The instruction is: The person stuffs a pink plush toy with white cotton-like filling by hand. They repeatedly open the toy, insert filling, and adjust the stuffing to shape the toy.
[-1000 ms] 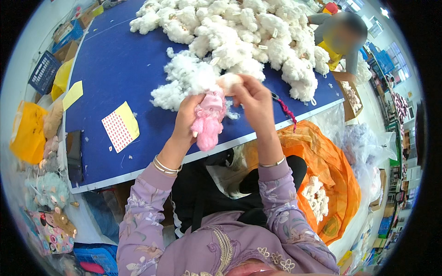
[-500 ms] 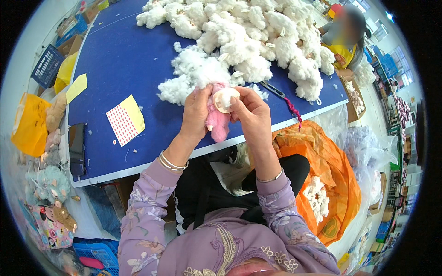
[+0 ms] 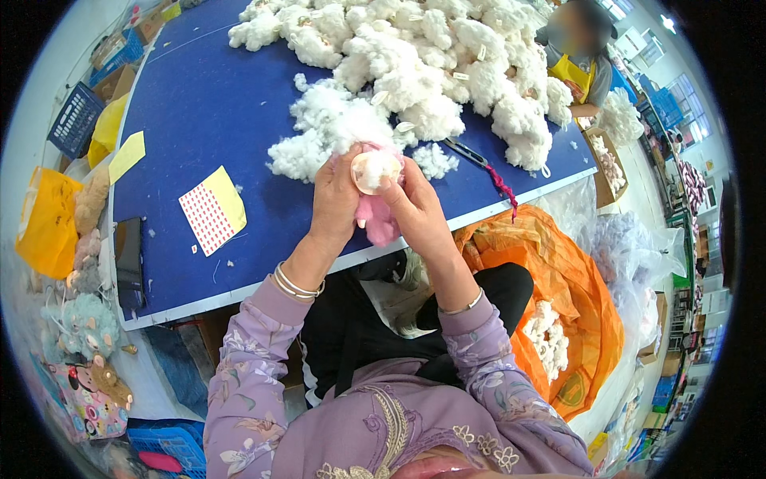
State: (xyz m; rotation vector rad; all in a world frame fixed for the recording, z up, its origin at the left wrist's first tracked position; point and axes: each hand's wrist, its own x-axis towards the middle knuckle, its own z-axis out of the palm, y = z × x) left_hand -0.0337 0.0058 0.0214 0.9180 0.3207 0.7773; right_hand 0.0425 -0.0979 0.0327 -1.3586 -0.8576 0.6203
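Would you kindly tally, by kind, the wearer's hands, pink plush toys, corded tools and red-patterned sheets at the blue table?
Hands: 2 (left hand, right hand)
Pink plush toy: 1
Corded tool: 1
Red-patterned sheet: 1
Total: 5

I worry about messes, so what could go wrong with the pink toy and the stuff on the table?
The white stuffing in the round piece on the pink toy is uncovered, so some might spill if the hands squeeze hard.

The metal tool lies near the blue table's edge, its magenta cord hanging over; a sleeve could catch it and pull the tool down.
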